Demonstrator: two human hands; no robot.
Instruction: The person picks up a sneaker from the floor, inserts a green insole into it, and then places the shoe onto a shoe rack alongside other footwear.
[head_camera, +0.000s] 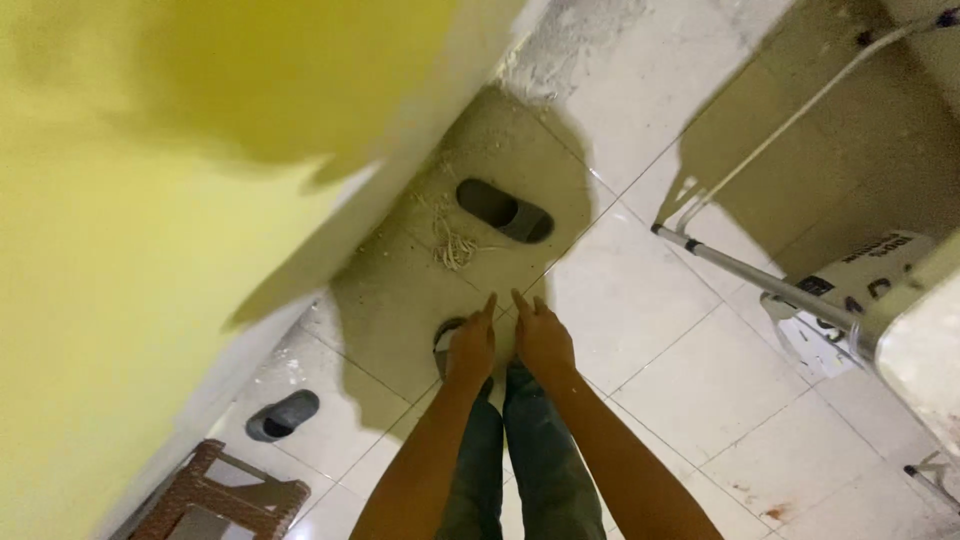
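Both hands are empty, so our grip closes on nothing: the left hand (470, 345) and the right hand (543, 338) hang side by side with straight fingers close together, and the fingertips point down toward the floor (640, 300). They seem to touch each other lightly at the inner edges, but we cannot tell this for sure.

Nearest to the hands are our own legs in dark trousers (515, 450) and a grey slipper (447, 335), which is partly hidden under the left hand. A second grey slipper (505, 210) lies further ahead on the dusty patch, just beside a small heap of pale fibres (452, 245). A third one (283, 415) rests near the yellow wall (120, 300), close to a brown woven stool (225, 495). At the right stands a metal ladder (760, 280).

We judge that, to stand well here, we should keep the arms loose and the feet steady on the white tiles, because the dust and fibres may be slippery.
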